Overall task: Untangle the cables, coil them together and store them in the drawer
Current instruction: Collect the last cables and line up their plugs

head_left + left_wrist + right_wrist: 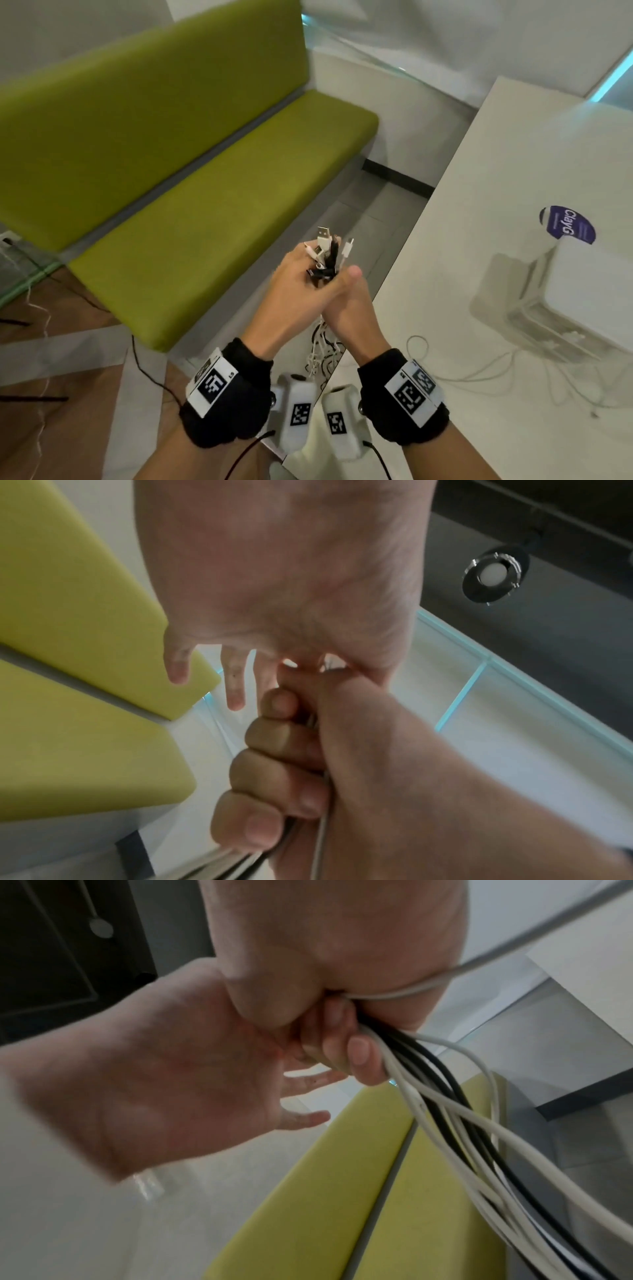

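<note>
Right hand (349, 308): my fingers are curled tight round the cables (445, 1096), making a fist.
Left hand (291, 298): fingers straight, palm laid against the left side of the cables.
Cables: held in mid-air left of the desk (445, 222), plugs (323, 236) sticking up, black and white strands hanging below my hands.

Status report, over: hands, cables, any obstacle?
Right hand grips cables, plugs up. Left hand open beside it. Tails hang uncoiled. Loose white cable on table.
</note>
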{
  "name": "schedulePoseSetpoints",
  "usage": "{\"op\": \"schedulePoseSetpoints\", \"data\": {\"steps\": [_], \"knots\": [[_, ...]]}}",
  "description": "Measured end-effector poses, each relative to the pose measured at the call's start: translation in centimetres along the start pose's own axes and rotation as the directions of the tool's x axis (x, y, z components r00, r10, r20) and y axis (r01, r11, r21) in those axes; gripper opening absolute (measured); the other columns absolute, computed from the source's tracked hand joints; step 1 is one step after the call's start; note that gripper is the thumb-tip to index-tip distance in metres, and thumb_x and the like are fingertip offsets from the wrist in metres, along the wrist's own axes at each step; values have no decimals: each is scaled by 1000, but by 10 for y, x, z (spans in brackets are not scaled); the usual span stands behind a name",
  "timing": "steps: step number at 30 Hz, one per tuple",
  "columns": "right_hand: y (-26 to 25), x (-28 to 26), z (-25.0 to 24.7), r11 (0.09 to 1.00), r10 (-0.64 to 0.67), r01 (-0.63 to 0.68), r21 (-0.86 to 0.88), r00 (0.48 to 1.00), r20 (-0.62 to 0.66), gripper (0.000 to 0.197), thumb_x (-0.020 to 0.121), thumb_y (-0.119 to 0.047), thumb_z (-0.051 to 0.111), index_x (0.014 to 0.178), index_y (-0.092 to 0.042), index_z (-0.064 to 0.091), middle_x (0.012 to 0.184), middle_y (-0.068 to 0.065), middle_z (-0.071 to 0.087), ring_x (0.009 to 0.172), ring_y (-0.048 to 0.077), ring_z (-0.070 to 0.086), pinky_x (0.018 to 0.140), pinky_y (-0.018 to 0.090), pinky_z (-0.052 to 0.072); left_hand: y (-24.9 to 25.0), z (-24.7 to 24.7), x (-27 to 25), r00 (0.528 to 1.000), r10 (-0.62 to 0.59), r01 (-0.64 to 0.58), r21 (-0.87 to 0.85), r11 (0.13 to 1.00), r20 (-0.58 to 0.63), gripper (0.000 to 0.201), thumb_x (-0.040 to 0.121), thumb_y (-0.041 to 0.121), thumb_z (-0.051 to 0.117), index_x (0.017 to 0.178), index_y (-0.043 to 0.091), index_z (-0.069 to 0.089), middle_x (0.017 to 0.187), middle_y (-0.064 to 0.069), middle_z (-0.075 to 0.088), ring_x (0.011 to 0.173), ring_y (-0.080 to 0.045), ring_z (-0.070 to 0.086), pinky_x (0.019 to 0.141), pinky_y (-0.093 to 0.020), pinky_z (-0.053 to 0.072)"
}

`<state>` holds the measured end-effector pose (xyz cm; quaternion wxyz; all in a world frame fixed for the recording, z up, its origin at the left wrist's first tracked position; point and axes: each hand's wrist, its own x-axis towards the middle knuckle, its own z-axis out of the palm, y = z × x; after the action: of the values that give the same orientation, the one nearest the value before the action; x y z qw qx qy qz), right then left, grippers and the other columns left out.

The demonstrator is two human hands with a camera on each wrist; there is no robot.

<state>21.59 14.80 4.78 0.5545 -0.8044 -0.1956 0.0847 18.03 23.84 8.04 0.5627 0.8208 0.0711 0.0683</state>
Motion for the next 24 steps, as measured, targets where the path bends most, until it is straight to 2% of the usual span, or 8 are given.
{"op": "schedulePoseSetpoints", "data": {"steps": [2, 4, 7, 10, 13, 15, 19, 24], "knots": [[-6, 2, -3, 998, 34, -34, -47, 999, -3, 23, 85, -25, 49, 68, -14, 60, 65, 1, 66, 57, 10, 56, 56, 34, 50, 10, -5, -11, 998, 41, -47, -98, 994, -57, 62, 68, 83, 54, 111, 39, 64, 125, 16, 55, 118, 2, 52, 98, -19, 44], [-21, 4, -5, 998, 8, -10, -54, 999, -38, 34, 88, -22, 53, 54, -18, 52, 46, -11, 50, 45, 5, 45, 47, 14, 33, 20, -15, -21, 985, 59, -76, -103, 992, -160, 73, 74, 78, 53, 128, 29, 59, 122, 18, 51, 117, 2, 53, 95, -15, 45], [-44, 5, -6, 999, 31, -33, -33, 997, -65, 39, 90, -20, 54, 53, -27, 60, 40, -15, 44, 41, 2, 43, 46, 14, 30, 33, -27, -31, 938, 135, -153, -32, 988, -320, 69, 83, 56, 60, 145, 32, 41, 120, 22, 49, 116, -5, 55, 94, -19, 46], [-51, 7, 0, 992, 108, -115, -55, 987, -116, 48, 96, -24, 57, 50, -24, 46, 42, -10, 43, 39, 4, 42, 42, 17, 27, 36, -43, -28, 857, 305, -300, 78, 951, -415, 46, 87, 25, 70, 131, 25, 56, 114, 9, 56, 105, -13, 60, 89, -26, 51], [-54, 2, 5, 994, 102, -107, -30, 985, -140, 46, 93, -17, 56, 49, -25, 44, 40, -15, 48, 41, 3, 42, 43, 16, 29, 36, -58, -29, 849, 383, -388, 63, 920, -365, 20, 79, 17, 76, 98, 12, 71, 94, 3, 66, 84, -8, 66, 73, -21, 53], [-58, 2, 5, 1000, 29, -30, -4, 990, -139, 38, 85, -19, 54, 49, -26, 43, 43, -18, 49, 43, 5, 40, 44, 16, 29, 34, -64, -29, 860, 397, -408, 34, 912, -320, 15, 75, 11, 79, 89, 7, 75, 90, 2, 69, 80, -5, 67, 72, -14, 51], [-66, 11, 7, 996, -64, 59, -62, 994, -87, 36, 85, -36, 48, 52, -27, 37, 40, -12, 38, 37, 7, 36, 42, 16, 23, 35, -75, -18, 805, 525, -481, 216, 850, -277, 23, 75, 4, 79, 97, 8, 76, 92, 1, 73, 81, -2, 69, 74, -13, 54], [-67, 25, 10, 988, -82, 68, -138, 992, -96, 52, 96, -20, 55, 50, -30, 33, 39, -15, 42, 36, 6, 34, 44, 17, 20, 43, -92, 3, 803, 565, -486, 340, 805, -190, 36, 74, 8, 81, 109, 14, 74, 89, 7, 75, 77, 3, 68, 74, -16, 56]]}}
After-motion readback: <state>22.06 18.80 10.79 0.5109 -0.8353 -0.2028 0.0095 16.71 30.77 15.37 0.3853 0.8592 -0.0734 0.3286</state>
